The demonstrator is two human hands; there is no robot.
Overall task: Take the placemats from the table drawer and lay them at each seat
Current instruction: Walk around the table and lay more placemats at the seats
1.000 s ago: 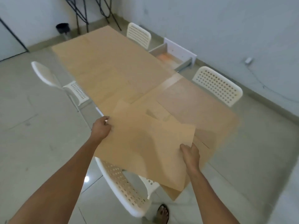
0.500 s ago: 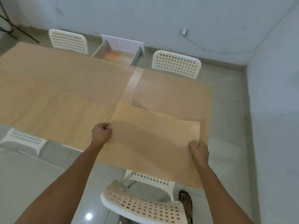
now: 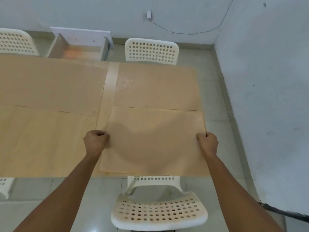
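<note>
- Placemat in hand (image 3: 155,139): tan, thin sheet, low over the near right corner of the table (image 3: 50,139), in front of the near chair (image 3: 158,213). Near edge roughly level with the table edge; touching the surface or just above it, cannot tell.
- Looks light and flexible, semi-stiff: held at two edges with no obvious sag. Probably smooth, so likely to slide on the wood if nudged. Not fragile.
- Held at the mid-height of both side edges, which looks like the right place: keeps the sheet flat and square to the table edge. A one-corner grip would likely let it droop or twist.
- Left hand (image 3: 96,142): fingers curled, pinching the left edge.
- Right hand (image 3: 208,143): fingers curled, pinching the right edge.
- A second edge line shows under the near edge, so possibly more than one mat in the grip; cannot tell.
- Placemats counted: 1 in hand, 1 at far right (image 3: 155,86), at least 1 at far left (image 3: 53,82), possibly 1 at near left (faint seam only, too close in colour to the table to confirm).
- Chairs: 4 in view, all white and perforated. Near chair, far right chair (image 3: 151,50), far left chair (image 3: 15,42), and a sliver at near left (image 3: 5,185).
- Drawer (image 3: 78,46): 1, pulled open on the far side, between the two far chairs. Contents blurred.
- Wall cable and small white box (image 3: 148,14) behind; irrelevant.
</note>
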